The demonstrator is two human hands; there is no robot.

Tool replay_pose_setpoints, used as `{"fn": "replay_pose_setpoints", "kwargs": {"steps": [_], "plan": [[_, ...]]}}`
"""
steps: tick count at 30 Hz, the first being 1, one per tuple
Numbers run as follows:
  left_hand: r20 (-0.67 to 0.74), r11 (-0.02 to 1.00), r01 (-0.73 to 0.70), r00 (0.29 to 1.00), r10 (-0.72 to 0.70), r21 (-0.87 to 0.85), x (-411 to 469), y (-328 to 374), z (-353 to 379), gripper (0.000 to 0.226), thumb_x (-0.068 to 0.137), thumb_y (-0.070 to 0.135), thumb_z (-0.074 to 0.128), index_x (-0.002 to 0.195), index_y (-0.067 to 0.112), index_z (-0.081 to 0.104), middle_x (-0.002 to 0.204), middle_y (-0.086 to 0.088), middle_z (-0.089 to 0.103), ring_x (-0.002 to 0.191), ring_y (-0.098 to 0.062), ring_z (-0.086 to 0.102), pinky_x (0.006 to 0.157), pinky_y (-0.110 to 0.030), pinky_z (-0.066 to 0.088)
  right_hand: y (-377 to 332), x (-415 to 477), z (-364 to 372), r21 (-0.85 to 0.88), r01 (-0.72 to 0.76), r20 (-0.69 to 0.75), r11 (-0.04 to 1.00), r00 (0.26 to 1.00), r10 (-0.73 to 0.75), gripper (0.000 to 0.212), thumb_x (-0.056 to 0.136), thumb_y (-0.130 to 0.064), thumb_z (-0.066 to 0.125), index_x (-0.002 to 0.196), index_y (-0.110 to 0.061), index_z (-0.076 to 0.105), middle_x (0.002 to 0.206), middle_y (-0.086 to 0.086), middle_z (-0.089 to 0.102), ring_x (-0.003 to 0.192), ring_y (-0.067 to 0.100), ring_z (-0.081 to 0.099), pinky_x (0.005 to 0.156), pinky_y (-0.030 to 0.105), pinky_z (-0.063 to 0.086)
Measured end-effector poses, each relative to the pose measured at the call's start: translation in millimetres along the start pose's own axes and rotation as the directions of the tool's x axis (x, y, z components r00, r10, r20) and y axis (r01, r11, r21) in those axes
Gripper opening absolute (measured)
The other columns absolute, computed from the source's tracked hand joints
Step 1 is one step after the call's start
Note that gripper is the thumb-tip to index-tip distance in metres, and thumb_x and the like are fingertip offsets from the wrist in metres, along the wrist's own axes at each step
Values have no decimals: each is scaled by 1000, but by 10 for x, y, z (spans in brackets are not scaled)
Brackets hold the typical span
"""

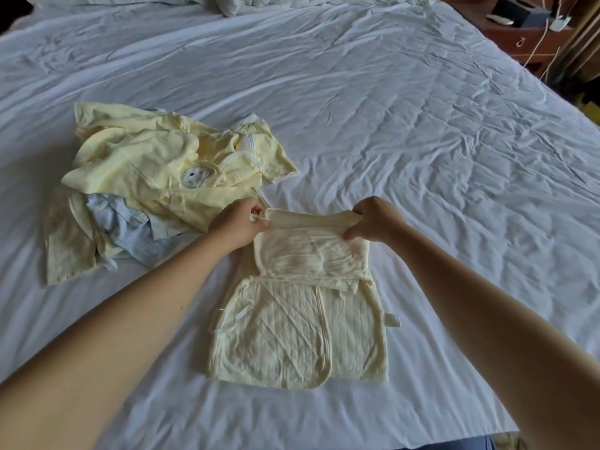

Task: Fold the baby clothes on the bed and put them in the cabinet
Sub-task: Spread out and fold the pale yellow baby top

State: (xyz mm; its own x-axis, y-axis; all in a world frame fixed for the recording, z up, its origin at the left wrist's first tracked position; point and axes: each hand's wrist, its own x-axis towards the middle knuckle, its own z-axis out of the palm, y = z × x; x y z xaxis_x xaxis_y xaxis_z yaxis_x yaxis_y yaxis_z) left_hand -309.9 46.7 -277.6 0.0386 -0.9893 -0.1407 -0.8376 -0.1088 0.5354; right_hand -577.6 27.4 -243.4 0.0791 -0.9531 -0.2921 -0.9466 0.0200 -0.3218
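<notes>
Baby clothes: two lots, both lying on the white bed (389,108).
Heap (156,177): unfolded pale yellow and light blue pieces, at 10 o'clock from the piece in hand and just beside it.
Wrap top (292,326): pale yellow, quilted, spread flat toward the bed's 6 o'clock edge, front panels overlapped.
Long axis: ran 12 to 6 o'clock, hem toward 6. The 12 o'clock end was raised off the sheet and turned over toward 6.
Handling (judged): light, soft and limp. It would sag between two holds. Neither slippery nor fragile.
Where to hold (judged): the two corners of the raised edge, at 9 and 3 o'clock, kept taut so the fold lands square.
Left hand (238,224): pinched the 9 o'clock corner, fingers curled round cloth and a white tie end.
Right hand (373,219): gripped the 3 o'clock corner, fingers curled over bunched cloth.
Ties (238,315): white ribbons lying loose at the top's 9 o'clock side, likely to trail or snag.
Tag (392,320): small white label at the 3 o'clock seam.
</notes>
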Motion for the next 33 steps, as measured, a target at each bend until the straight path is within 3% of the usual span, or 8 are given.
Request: {"fn": "replay_pose_setpoints", "kwargs": {"steps": [6, 10, 13, 22, 26, 33], "plan": [[-225, 991, -58, 974, 30, -121, -78, 212, -215, 16, 90, 25, 66, 98, 21, 54, 102, 8, 61, 94, -17, 57, 78, -32, 42, -80, -131, -206, 149, 33, -305, 988, 952, 14, 18, 71, -29, 78, 83, -22, 67, 79, -5, 61, 77, 17, 56, 52, 25, 33], [-270, 981, -130, 959, 87, -143, -247, 291, -356, 21, 87, 19, 68, 103, 23, 56, 98, 12, 57, 91, -10, 55, 74, -27, 39, -143, -329, -295, 160, 111, -365, 981, 930, -46, 13, 71, -22, 72, 78, -26, 61, 77, -6, 60, 73, 17, 55, 51, 25, 34], [-272, 972, -201, 949, 162, -122, -473, 216, -414, 20, 83, 18, 73, 99, 26, 62, 98, 10, 61, 91, -13, 61, 73, -29, 45, -141, -596, -275, 169, 170, -394, 971, 914, -91, 14, 70, -18, 67, 75, -28, 59, 78, -6, 61, 75, 18, 58, 56, 28, 41], [-222, 933, -360, 909, 352, 4, -1512, -88, -331, 17, 77, 11, 75, 87, 21, 66, 92, 14, 57, 83, -10, 59, 72, -32, 50, -17, -1544, -79, -4, 345, -332, 939, 885, -327, 14, 79, -12, 60, 80, -25, 64, 84, -10, 55, 74, 13, 54, 51, 23, 31], [-172, 912, -402, 895, 411, 87, -1789, -192, -197, 18, 76, 7, 73, 90, 17, 67, 96, 11, 60, 88, -13, 61, 72, -31, 50, 44, -1799, 115, -109, 392, -258, 914, 876, -407, 19, 77, -8, 59, 87, -22, 66, 90, -11, 56, 79, 14, 56, 58, 26, 34], [-65, 899, -406, 905, 420, 167, -2022, -315, -41, 21, 75, 5, 68, 89, 20, 65, 96, 18, 55, 91, -9, 58, 63, -9, 31, 191, -2014, 465, -224, 408, -129, 885, 888, -442, 22, 75, -10, 56, 88, -26, 62, 96, -9, 58, 88, 16, 57, 60, 26, 30]]}}
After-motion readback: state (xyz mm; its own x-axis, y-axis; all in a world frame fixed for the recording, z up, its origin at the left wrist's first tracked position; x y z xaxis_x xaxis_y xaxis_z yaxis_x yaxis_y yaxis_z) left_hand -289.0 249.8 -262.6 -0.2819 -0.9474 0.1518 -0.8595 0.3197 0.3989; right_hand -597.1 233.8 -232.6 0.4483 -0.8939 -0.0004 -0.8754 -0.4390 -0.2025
